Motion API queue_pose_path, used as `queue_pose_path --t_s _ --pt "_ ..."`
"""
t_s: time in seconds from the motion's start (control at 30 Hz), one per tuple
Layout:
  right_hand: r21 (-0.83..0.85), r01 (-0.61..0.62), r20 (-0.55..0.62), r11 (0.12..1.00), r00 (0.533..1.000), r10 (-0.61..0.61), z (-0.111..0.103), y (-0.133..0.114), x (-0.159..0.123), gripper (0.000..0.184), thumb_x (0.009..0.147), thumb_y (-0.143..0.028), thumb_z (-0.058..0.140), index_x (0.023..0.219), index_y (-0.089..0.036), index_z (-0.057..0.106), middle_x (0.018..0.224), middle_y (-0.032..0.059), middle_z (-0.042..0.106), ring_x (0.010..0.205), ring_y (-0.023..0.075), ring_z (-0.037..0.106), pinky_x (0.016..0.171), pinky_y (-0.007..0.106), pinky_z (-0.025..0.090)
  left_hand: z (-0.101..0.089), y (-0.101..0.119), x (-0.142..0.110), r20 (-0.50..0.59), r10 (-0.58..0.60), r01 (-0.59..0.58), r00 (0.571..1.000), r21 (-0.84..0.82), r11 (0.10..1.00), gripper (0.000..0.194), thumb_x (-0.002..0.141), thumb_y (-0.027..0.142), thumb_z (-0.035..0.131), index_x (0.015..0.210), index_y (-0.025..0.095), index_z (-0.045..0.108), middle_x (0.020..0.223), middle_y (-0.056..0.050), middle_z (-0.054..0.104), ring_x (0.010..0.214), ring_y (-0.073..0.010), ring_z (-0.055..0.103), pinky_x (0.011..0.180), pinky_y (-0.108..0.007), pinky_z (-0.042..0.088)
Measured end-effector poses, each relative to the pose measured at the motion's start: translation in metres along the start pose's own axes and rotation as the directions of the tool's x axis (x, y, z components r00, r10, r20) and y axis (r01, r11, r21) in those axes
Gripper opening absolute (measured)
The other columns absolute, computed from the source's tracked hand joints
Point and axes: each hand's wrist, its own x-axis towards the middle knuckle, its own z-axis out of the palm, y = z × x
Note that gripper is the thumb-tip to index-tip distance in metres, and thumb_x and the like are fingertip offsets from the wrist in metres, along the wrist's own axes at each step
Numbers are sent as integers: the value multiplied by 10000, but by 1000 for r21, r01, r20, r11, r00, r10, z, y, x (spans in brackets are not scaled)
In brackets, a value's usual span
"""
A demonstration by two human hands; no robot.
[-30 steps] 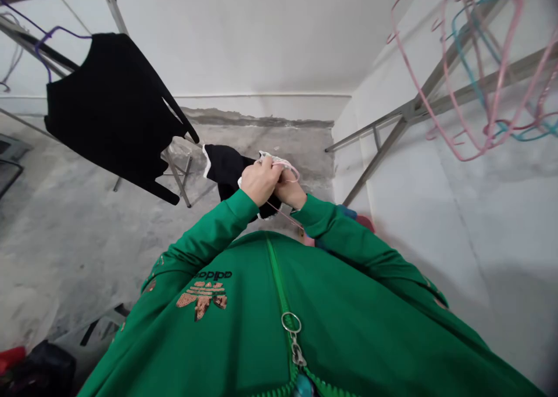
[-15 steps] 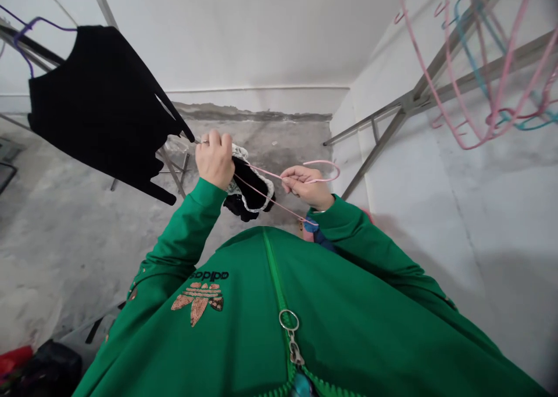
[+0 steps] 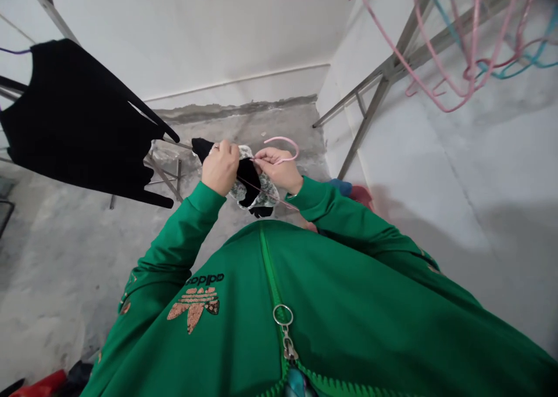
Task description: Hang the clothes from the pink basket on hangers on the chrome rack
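My left hand (image 3: 221,167) is closed on the edge of a black garment with white, dark-patterned trim (image 3: 269,192). The garment hangs bunched below my fingers, its opening facing me. Close beside it, my right hand (image 3: 279,167) pinches a thin pink clothes hanger (image 3: 288,141) just below the hook, which curves up above my knuckles. One arm of the hanger runs into the garment's opening, where its end is hidden. The hanger's lower bar crosses in front of the opening, and its other end comes out below my right wrist.
At left a black long-sleeved top (image 3: 87,124) hangs from a purple hanger (image 3: 15,52). Several pink and blue hangers (image 3: 451,107) hang at upper right by a metal frame (image 3: 370,115). Blue and pink things (image 3: 361,195) lie beyond my right sleeve, near the wall.
My right hand has moved left, close to my left hand, carrying the hanger further into the garment's opening. More white trim shows now. The view has shifted a little.
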Motion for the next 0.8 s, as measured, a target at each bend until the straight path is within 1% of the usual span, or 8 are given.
queue_pose_path --t_s 0.07,0.13,0.2,0.27,0.47,0.63,0.73,0.8 --pt "-33 6 0 999 1000 -6 -14 -6 -2 174 774 -317 636 743 -158 572 547 -29 544 520 85 508 532 226 421 -5 -13 0 12 16 -15 1000 -24 1000 278 893 74 331 1056 124 551 1112 -195 543 1088 -315 531 829 -394 464" --pt "-72 9 -3 997 1000 -9 -26 -12 -4 146 772 -290 639 749 -156 585 557 -22 560 528 87 518 534 225 427 -9 -23 0 5 -9 10 1000 -51 999 279 884 76 361 1105 122 524 1147 -207 525 1124 -334 507 873 -433 444" --pt "-98 15 -8 995 1000 -16 -31 -16 -6 126 775 -272 635 758 -156 591 564 -20 566 530 87 520 533 224 429 -11 -29 1 -16 -41 40 999 -56 998 282 877 87 382 1128 121 504 1185 -211 505 1144 -348 484 883 -454 435" --pt "-108 30 -14 994 999 -32 -31 -18 -7 113 785 -259 626 762 -154 590 569 -22 563 533 84 519 539 225 434 -10 -30 2 -33 -35 34 999 -48 998 276 865 83 387 1111 121 507 1197 -202 499 1145 -343 473 897 -454 431" --pt "-116 40 0 992 999 -40 -26 -18 -7 87 803 -223 612 757 -153 589 572 -27 546 539 79 512 541 222 434 -6 -21 8 49 81 -83 996 40 996 246 852 74 358 938 105 586 1020 -183 553 1044 -330 503 917 -460 427" --pt "-61 35 48 998 998 -32 -18 -11 -2 69 791 -210 612 752 -164 577 571 -32 546 533 82 504 543 225 442 -11 0 8 70 171 -170 983 -27 985 265 815 40 365 907 94 608 1014 -183 565 1030 -312 499 917 -469 422" --pt "0 3 96 1000 995 -3 -9 3 7 131 768 -235 648 725 -182 536 549 -42 528 522 87 499 515 224 425 -11 11 8 115 247 -240 962 -74 968 268 828 54 364 893 90 622 1001 -197 584 1038 -318 504 910 -477 413" --pt "-3 5 125 1000 992 -5 -8 9 14 178 764 -283 667 719 -189 522 550 -42 522 526 90 502 513 228 422 -9 11 8 102 275 -268 956 -75 960 266 842 71 371 919 119 621 994 -177 606 1089 -327 496 929 -494 392"
